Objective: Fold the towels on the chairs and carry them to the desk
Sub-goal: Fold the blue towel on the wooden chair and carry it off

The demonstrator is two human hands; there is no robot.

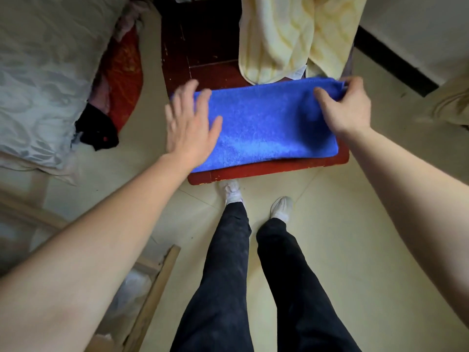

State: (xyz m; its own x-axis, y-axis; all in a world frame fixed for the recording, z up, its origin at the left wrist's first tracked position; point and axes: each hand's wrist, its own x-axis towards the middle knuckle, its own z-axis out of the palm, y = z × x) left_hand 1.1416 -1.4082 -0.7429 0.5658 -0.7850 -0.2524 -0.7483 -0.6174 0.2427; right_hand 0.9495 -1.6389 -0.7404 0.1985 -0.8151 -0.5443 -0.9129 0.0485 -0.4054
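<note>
A blue towel [266, 125] lies folded into a long strip across the seat of a dark red wooden chair [253, 171]. My left hand [190, 125] lies flat with spread fingers on the towel's left end. My right hand [345, 105] pinches the towel's far right corner between thumb and fingers. A pale yellow towel [286, 36] hangs over the back of the chair, its lower edge just behind the blue towel.
A bed with pale grey bedding [38, 80] fills the left side, with red and black cloth [119, 80] beside it. A wooden frame [152, 283] stands at the lower left. My legs and white shoes [234, 193] stand on the cream tiled floor just in front of the chair.
</note>
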